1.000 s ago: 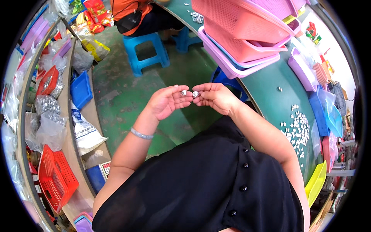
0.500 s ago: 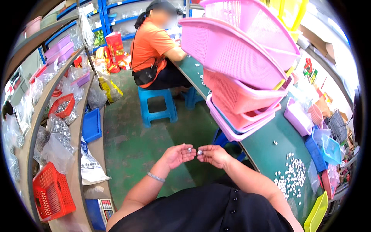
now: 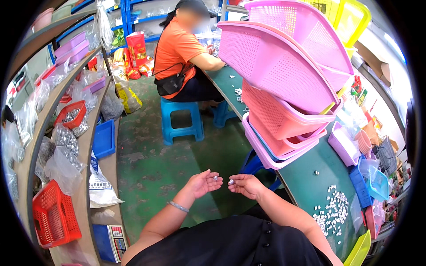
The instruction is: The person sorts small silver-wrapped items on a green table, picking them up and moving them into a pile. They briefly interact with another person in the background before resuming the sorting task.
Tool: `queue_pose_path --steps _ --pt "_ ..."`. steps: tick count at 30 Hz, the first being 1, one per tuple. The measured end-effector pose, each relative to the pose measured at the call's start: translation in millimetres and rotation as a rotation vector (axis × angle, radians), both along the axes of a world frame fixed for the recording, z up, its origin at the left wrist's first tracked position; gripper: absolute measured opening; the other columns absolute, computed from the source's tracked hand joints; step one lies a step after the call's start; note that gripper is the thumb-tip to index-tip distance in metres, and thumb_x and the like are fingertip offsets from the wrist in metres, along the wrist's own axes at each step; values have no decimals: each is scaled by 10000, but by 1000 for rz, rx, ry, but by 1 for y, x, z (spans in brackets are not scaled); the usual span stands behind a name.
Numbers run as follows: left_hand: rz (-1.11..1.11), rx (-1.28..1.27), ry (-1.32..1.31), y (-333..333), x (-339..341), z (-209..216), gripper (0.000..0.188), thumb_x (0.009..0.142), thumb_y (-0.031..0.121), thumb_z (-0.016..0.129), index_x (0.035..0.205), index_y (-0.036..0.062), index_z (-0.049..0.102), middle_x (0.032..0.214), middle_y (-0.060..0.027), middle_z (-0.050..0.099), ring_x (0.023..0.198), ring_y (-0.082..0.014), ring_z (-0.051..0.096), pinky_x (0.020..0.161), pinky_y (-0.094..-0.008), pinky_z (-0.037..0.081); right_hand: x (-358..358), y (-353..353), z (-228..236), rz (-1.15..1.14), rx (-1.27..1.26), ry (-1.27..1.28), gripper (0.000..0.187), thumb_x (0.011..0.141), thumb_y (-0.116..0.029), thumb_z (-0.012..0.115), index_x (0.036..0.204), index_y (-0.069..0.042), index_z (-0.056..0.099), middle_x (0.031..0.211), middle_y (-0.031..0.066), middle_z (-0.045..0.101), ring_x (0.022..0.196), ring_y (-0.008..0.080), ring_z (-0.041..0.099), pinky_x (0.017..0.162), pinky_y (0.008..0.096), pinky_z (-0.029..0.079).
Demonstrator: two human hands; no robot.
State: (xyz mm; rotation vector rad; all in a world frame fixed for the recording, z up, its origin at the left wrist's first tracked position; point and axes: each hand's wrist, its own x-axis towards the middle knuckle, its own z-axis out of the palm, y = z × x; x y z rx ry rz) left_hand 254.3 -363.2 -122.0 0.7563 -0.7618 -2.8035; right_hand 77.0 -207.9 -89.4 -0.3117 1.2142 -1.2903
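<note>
A cluttered workshop with a worn green floor [image 3: 146, 155]. One small silvery piece [image 3: 231, 181] is pinched in the right hand [image 3: 247, 185]; another silvery piece [image 3: 215, 178] seems to rest on the spread left hand [image 3: 202, 183], nearby. Rightward, a green tabletop [image 3: 301, 181] carries scattered pieces [image 3: 330, 209] and stacked baskets [image 3: 275, 66]. Beyond, an orange-shirted person [image 3: 179, 48] sits on a blue stool [image 3: 181, 108]. Loaded shelves [image 3: 84, 221] line the left.

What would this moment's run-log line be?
left hand: holds silvery piece | right hand: holds second silvery piece | green table: scattered pieces
</note>
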Motion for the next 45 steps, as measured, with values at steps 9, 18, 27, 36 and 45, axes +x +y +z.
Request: queue_pose_path --steps 9,18,27,36,45 --pt "-9 12 5 0 -3 -4 484 993 372 394 1192 -49 525 1141 -239 603 1058 -358 600 931 -463 485 -2 4 3 -13 12 -6 244 916 9 487 1147 49 554 982 145 638 872 253 649 795 365 540" --pt "-24 11 -15 4 -2 -6 500 991 392 389 1213 -38 516 1166 -230 597 1074 -358 592 949 -464 472 1 5 7 -19 -20 -15 247 868 0 602 1111 38 576 920 119 656 804 220 661 722 314 551" --pt "66 256 231 20 -28 -21 518 984 412 388 1250 -21 485 1188 -184 575 1088 -312 555 967 -436 438 31 -9 20 36 -217 606 177 832 -43 651 1002 7 660 839 70 637 734 158 603 668 256 498" --pt "132 295 517 31 -54 3 483 992 361 373 1266 -21 485 1268 -169 550 1178 -291 523 1048 -430 379 28 -21 26 25 -452 1778 201 776 -183 653 943 -77 690 924 165 618 888 336 582 769 424 465" --pt "318 249 520 8 -42 53 548 1006 385 318 1332 -46 406 1402 -222 402 1321 -351 362 1123 -485 263 22 25 61 -74 -304 1274 280 805 -33 652 1081 3 626 966 81 568 728 132 527 650 242 447"
